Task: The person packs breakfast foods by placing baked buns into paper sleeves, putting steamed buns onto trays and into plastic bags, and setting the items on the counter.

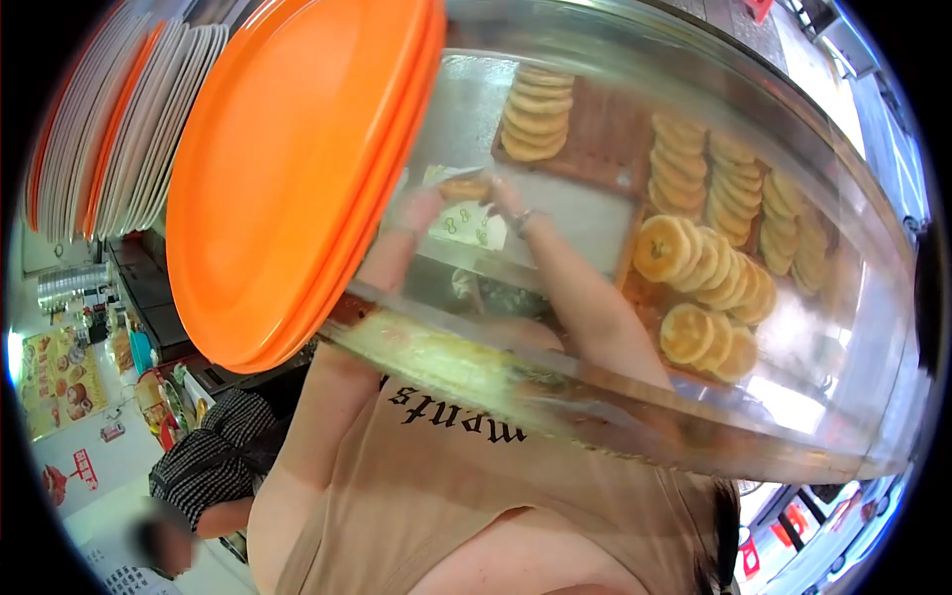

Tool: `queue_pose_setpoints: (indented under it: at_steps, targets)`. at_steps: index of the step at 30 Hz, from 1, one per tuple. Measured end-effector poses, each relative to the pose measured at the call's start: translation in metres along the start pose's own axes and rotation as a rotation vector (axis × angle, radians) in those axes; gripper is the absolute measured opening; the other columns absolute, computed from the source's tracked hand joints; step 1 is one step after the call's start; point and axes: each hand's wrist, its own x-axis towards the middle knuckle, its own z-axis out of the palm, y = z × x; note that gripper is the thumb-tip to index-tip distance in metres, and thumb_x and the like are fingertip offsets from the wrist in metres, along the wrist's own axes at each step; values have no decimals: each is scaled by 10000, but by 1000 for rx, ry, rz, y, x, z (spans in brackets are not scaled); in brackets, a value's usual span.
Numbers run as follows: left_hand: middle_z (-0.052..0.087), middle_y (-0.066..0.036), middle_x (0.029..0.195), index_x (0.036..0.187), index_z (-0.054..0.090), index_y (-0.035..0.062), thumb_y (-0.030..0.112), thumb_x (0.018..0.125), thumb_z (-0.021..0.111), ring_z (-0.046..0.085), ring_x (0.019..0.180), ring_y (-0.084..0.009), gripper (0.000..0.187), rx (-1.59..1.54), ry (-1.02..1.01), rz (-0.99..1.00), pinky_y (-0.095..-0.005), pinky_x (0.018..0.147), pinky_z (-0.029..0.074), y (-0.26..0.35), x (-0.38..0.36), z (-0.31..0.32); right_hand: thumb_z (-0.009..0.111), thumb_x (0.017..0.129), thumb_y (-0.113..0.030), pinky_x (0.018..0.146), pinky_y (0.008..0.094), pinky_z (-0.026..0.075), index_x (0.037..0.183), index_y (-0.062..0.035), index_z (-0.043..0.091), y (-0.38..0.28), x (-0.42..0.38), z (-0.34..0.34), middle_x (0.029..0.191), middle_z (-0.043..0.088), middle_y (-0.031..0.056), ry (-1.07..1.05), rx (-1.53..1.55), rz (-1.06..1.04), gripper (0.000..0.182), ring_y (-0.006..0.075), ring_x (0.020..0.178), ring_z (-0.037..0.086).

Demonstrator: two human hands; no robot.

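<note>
Behind the glass of a display case [595,397], both of my hands meet around a paper bag [466,226] with small green prints. A browned flatbread [462,188] sits at the bag's upper edge. My left hand [422,206] is closed at the left side of the bag and bread. My right hand [506,196], with a band on its wrist, is closed at their right side, its fingers touching the bread's end. Reflections blur the fingertips.
Orange plates [288,178] stand in front at the left, beside many stacked white plates [129,129]. Rows of round flatbreads [704,263] lie on trays inside the case at the right; more [536,114] lie at the back. Another person [213,456] is at lower left.
</note>
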Motion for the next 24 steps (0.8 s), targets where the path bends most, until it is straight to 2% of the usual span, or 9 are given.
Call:
queue_pose_setpoints:
  at_steps: [2,3,5,6,8,14,20,23,24]
  targets:
    - [662,-211,877,905,688,42,200,827,502,666,785,-328,257,-36,-15,-22,-438,696,529,-12,-12,-23,502,883,-209,752,323,481,1207,-44,512,-30,-13,-9,1039,589,57,-107,530,30,364,176,927,580]
    - [663,-209,874,910,688,45,198,827,501,666,781,-327,255,-51,-23,-29,-437,693,530,-19,-23,-28,502,883,-209,752,323,481,1207,-44,512,-33,-15,-12,1039,589,57,-122,511,40,364,176,927,580]
    - [663,-206,867,919,687,52,195,827,499,666,775,-325,253,-70,-6,-34,-437,689,530,-28,-40,-41,549,794,-41,960,424,412,1209,-20,478,-41,-12,-19,1171,557,230,-16,-96,-137,422,353,1139,505]
    - [663,-204,864,924,686,56,193,828,498,666,772,-324,252,-78,2,-32,-436,686,530,-33,-48,-44,549,794,-41,960,424,412,1209,-20,478,-49,-16,-17,1171,557,230,-31,-116,-139,422,353,1139,505]
    - [663,-201,857,933,686,62,189,828,495,666,766,-321,251,-95,25,-23,-436,682,530,-41,-60,-47,514,814,-23,935,397,432,1232,-23,465,-60,-29,-9,1114,586,220,180,-437,-368,421,336,1081,551]
    - [664,-191,837,960,683,83,178,830,489,665,747,-315,252,-146,158,76,-433,668,530,-22,-71,-76,557,815,-21,849,385,458,1112,-10,539,-92,-69,-3,1001,605,205,337,-648,-396,297,335,984,575]
    - [664,-181,817,987,680,103,167,831,483,665,729,-308,260,-193,349,238,-431,654,530,10,-70,-121,597,804,-27,759,379,468,1021,-13,574,-139,-106,-13,891,604,167,329,-829,-574,219,313,875,585]
    - [664,-176,807,1001,679,113,162,832,479,665,719,-305,266,-299,679,301,-430,647,530,7,-106,-92,617,798,-30,714,377,473,975,-14,592,-183,-146,9,837,603,148,184,-942,-816,180,302,821,590]
    - [645,-148,724,1134,623,230,122,826,462,650,662,-294,364,-67,223,241,-418,609,529,5,-141,-138,624,797,-31,699,376,475,960,-15,598,-197,-160,20,818,603,142,125,-972,-906,167,298,803,592]
